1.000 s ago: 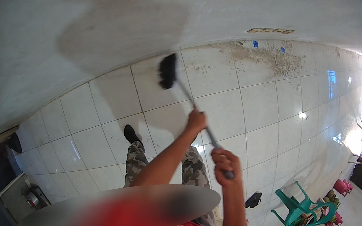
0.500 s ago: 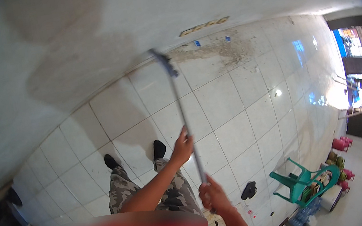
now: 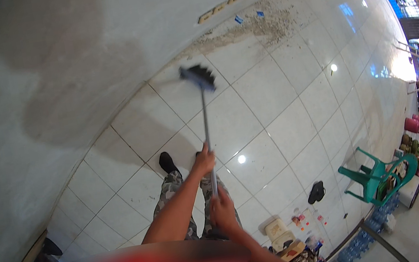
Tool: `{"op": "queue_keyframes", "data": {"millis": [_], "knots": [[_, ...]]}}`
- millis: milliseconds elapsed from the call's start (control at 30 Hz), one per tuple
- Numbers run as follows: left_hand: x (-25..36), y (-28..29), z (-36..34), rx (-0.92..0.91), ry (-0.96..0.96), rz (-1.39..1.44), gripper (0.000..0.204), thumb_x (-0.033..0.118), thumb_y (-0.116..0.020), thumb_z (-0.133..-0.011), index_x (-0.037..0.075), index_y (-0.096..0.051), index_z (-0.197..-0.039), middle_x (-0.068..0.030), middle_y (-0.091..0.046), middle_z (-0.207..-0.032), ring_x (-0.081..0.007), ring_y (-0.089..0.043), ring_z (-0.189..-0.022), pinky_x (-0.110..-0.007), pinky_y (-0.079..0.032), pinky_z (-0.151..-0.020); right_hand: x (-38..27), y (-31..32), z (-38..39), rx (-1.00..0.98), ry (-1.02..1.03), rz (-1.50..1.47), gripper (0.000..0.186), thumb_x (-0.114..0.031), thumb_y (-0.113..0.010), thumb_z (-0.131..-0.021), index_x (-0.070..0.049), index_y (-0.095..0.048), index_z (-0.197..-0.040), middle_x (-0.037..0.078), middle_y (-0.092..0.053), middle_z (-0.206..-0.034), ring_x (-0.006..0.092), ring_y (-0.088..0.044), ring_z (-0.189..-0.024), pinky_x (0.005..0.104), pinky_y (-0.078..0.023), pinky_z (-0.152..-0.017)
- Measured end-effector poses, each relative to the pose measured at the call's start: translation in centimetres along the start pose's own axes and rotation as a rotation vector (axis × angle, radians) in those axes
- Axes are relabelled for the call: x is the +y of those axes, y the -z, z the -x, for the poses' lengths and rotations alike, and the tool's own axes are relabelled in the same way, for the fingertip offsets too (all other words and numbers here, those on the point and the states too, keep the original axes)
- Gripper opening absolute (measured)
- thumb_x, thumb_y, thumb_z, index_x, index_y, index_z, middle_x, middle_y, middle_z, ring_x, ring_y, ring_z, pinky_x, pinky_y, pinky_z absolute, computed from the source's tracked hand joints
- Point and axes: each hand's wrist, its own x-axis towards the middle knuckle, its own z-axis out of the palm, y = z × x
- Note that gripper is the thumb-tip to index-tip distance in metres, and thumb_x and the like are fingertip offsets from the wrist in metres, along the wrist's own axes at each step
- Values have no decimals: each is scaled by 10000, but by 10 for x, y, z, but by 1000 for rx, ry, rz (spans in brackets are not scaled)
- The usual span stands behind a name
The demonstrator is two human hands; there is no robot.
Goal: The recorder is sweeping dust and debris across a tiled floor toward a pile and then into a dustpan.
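A broom [image 3: 205, 118] with a grey handle stretches away from me over the white tiled floor. My left hand [image 3: 204, 161] is closed round the middle of its handle. Lower down, near the handle's end, my right hand [image 3: 222, 208] grips it too. The dark bristle head [image 3: 200, 76] is blurred and sits low over the tiles near the wall. Past it, a patch of grey-brown dirt [image 3: 275, 24] runs along the wall's foot, with small blue wrappers [image 3: 239, 19] in it.
A pale wall [image 3: 100, 66] with a row of sockets [image 3: 226, 5] borders the floor. On the right stand a green plastic chair [image 3: 375, 173], pink gas cylinders [image 3: 414, 124] and water bottles [image 3: 357, 250]. A black sandal [image 3: 316, 192] lies near the chair. Boxes and clutter [image 3: 291, 249] are close by my right arm.
The broom head has swung away from the wall's edge and turned so its bristles fan out. Both hands have drawn the handle back leftward, and my feet and view have shifted.
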Motion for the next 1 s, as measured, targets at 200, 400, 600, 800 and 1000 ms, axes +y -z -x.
{"op": "queue_keyframes", "data": {"millis": [200,400,600,800,1000], "knots": [[157,38,6,6,-495,-337,600,383,-453,-881,15,-333,-1339,-249,-502,-1207,-377,-507,-1095,-384,-400,-938,-76,-15,-117,203,256,60,395,-114,-406,-918,-21,-346,-1297,26,-462,-600,112,-418,-376,266,-348,-324],[96,98,102,-68,-220,-229,721,440,-496,-868,-56,-273,-1342,-216,-500,-1234,-302,-515,-1119,-341,-410,-922,-44,12,33,54,292,690,550,-143,-476,-864,-39,-271,-1363,249,-569,-702,370,-591,-608,418,-459,-590],[8,86,146,162,205,624,392,395,-418,-914,50,-419,-1100,-91,-541,-947,-208,-596,-775,-338,-494,-558,-83,19,87,-360,90,817,566,-164,-520,-832,-118,-311,-1356,309,-575,-869,455,-579,-796,482,-459,-680],[-159,223,54,953,159,-350,238,173,-411,-878,7,-505,-735,-138,-541,-667,-252,-558,-522,-385,-466,-460,-73,-108,-61,-868,419,915,459,-151,-537,-817,-91,-467,-1267,189,-600,-714,259,-570,-486,396,-468,-514],[44,70,-49,752,62,-117,349,144,-405,-835,-109,-516,-1048,-271,-584,-929,-396,-585,-875,-453,-475,-774,-153,10,-115,-507,-150,579,471,-106,-519,-844,-69,-432,-1305,-1,-469,-616,68,-410,-437,242,-335,-352]]}}
